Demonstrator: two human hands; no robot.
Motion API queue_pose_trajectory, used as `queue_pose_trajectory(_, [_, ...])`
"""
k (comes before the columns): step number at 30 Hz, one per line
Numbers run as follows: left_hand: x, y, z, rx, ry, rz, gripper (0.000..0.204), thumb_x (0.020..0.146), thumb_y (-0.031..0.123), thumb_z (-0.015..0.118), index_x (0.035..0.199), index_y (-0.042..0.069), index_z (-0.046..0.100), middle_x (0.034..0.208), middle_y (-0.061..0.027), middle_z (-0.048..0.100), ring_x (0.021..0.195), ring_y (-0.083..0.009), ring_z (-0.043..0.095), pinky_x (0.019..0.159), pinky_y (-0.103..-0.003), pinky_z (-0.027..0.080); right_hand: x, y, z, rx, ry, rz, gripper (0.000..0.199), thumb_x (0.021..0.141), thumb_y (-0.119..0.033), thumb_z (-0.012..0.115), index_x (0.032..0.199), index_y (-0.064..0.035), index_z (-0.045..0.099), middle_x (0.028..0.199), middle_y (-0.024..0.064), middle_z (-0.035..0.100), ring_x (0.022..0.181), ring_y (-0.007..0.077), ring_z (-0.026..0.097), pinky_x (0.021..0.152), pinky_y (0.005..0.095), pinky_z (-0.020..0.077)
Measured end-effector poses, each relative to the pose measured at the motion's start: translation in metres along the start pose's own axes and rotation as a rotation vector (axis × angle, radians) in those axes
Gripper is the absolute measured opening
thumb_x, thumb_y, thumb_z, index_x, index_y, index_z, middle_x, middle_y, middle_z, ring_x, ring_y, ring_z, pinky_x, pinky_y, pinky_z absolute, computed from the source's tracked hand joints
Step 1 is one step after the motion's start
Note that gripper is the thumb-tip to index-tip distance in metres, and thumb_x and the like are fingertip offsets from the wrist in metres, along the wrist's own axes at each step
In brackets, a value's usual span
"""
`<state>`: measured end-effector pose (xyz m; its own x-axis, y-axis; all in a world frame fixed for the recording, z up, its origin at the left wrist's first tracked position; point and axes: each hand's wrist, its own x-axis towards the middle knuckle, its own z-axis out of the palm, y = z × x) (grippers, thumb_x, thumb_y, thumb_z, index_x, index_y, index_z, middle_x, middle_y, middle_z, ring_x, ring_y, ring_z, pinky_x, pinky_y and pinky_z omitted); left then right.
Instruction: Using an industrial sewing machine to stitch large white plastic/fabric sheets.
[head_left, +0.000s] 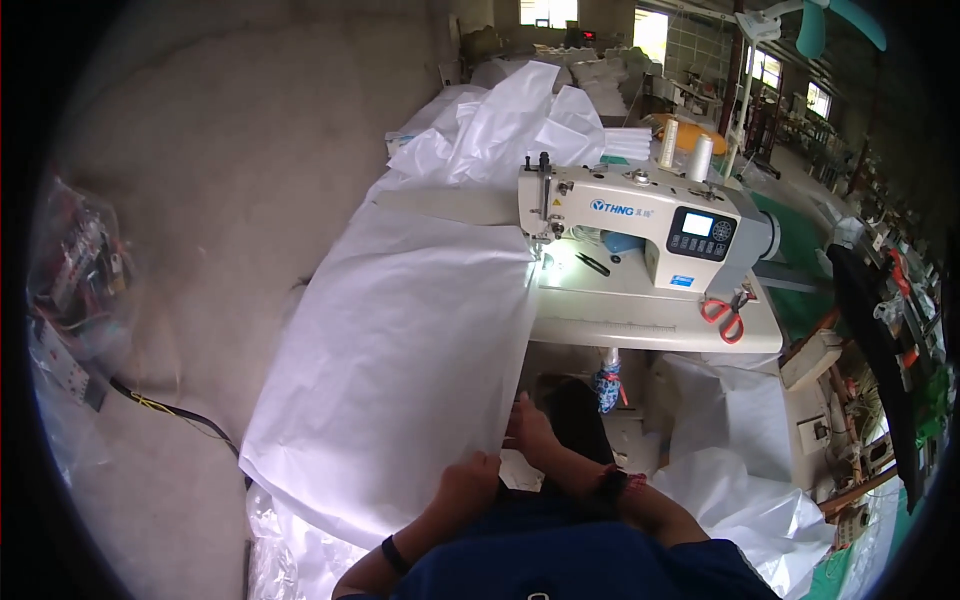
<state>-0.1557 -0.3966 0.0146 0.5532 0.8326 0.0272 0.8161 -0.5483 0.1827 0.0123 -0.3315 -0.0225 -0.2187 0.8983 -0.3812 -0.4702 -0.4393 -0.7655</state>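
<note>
A large white plastic-like sheet [390, 350] hangs from the sewing machine [640, 215] table toward me. Its right edge runs up to the lit needle area [545, 262]. Close to my body, my left hand [470, 485] is closed on the sheet near its lower right edge. Slightly farther up, my right hand [530, 430] grips the same edge; some of its fingers are hidden by the sheet. Both hands are well below the machine head.
Black thread snips [593, 264] and red-handled scissors [728, 315] lie on the machine bed. Two thread cones [700, 158] stand behind the machine. More white sheeting [520, 125] is heaped at the back; some lies at lower right [730, 490]. A wall [230, 200] rises at left.
</note>
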Motion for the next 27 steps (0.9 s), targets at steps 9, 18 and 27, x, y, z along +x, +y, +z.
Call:
queue_pose_trajectory(9, [0.033, -0.03, 0.002, 0.076, 0.587, -0.193, 0.039, 0.088, 0.026, 0.059, 0.118, 0.001, 0.056, 0.114, -0.0197, 0.062, 0.109, -0.04, 0.056, 0.097, -0.054, 0.039, 0.007, 0.008, -0.006, -0.365, 0.016, -0.145, 0.033, 0.095, -0.023, 0.06, 0.117, 0.0031, 0.06, 0.106, 0.0126, 0.066, 0.093, 0.0229, 0.067, 0.084, 0.037, 0.057])
queue_pose_trajectory(18, [0.019, -0.059, -0.002, -0.542, 0.122, -0.307, 0.034, 0.084, 0.034, 0.069, 0.09, 0.001, 0.065, 0.085, -0.0171, 0.066, 0.085, -0.0335, 0.066, 0.075, -0.044, 0.05, -0.002, 0.013, -0.03, -0.405, -0.12, -0.07, 0.039, 0.099, -0.028, 0.053, 0.124, 0.0015, 0.055, 0.105, 0.0112, 0.067, 0.092, 0.0222, 0.067, 0.08, 0.0355, 0.0551])
queue_pose_trajectory(27, [-0.016, -0.012, -0.076, 0.017, 0.029, 0.137, 0.016, 0.088, 0.022, 0.055, 0.094, 0.007, 0.057, 0.071, -0.0112, 0.064, 0.065, -0.0351, 0.066, 0.056, -0.045, 0.051, 0.075, 0.077, 0.046, -1.104, -0.752, -0.723, 0.047, 0.088, -0.027, 0.061, 0.129, -0.0066, 0.052, 0.118, 0.0204, 0.062, 0.103, 0.0338, 0.063, 0.089, 0.0425, 0.05])
